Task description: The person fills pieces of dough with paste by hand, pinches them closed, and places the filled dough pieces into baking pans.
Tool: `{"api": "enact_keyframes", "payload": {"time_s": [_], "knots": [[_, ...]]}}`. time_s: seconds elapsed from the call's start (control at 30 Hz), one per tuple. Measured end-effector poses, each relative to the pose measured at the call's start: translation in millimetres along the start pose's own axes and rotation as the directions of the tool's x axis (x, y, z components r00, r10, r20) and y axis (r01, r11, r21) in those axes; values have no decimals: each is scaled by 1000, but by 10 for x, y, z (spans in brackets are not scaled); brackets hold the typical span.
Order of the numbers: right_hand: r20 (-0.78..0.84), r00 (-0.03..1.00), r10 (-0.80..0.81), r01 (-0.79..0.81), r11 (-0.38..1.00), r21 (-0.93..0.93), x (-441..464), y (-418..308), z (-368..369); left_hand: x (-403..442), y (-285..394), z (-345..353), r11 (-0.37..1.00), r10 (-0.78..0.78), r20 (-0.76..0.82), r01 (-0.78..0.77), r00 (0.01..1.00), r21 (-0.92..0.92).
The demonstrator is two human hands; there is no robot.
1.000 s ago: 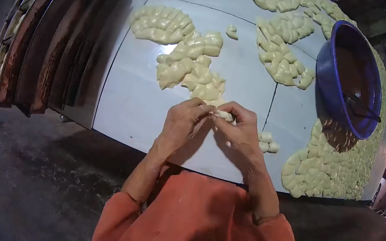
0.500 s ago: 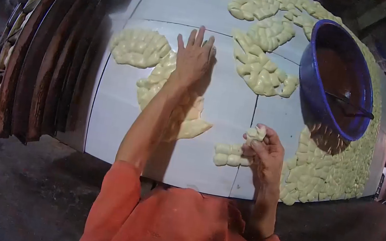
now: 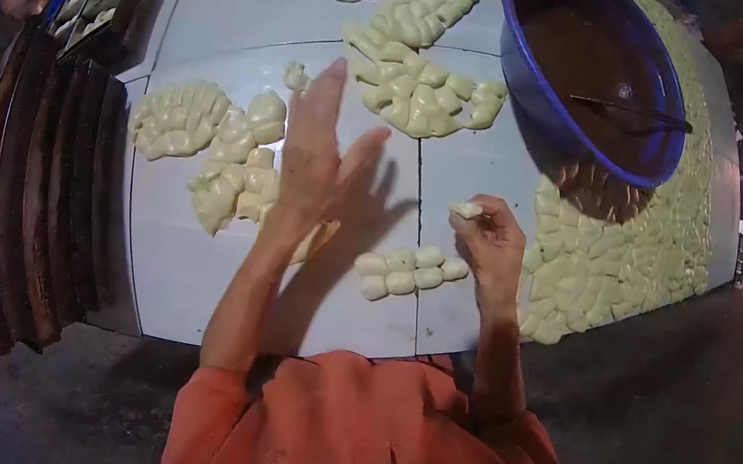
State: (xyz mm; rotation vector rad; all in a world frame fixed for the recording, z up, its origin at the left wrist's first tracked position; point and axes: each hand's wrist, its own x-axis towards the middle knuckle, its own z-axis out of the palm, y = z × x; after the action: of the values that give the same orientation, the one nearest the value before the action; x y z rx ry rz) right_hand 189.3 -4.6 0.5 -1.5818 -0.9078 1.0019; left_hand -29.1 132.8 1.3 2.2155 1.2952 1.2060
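Note:
My left hand is raised over the white table, fingers stretched and thumb apart, holding nothing. Just left of its fingertips lies a small dough piece. Partly hidden behind that hand and wrist is a patch of pale, glossy dough pieces. Between the thumb and fingers of my right hand is a small piece of dough, lifted off the table. Below and left of it sits a short double row of rounded dough pieces.
A large blue basin of brown liquid, with a stick-like tool in it, stands at the right. Many dough pieces cover the table's right side. Dark trays stand stacked at the left; a person's hand shows at the far edge.
The camera view has shifted. My left hand has turned and lifted, its thumb now spread. My right hand has moved up from the double row, still holding dough.

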Motion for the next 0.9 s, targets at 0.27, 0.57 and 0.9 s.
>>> {"api": "enact_keyframes", "payload": {"time_s": [0.27,0.57,0.9], "knots": [[160,985,-60,-78,675,734,-17,-306,134,-504,1049,944,516,-106,4,58,994,-855],[118,992,-53,-26,816,577,437,-520,-459,-537,1404,1136,-71,-239,428,424,872,-903],[193,967,-167,250,772,-585,2082,-860,-1549,-378,1033,323,387,-338,623,708,705,-591]]}}
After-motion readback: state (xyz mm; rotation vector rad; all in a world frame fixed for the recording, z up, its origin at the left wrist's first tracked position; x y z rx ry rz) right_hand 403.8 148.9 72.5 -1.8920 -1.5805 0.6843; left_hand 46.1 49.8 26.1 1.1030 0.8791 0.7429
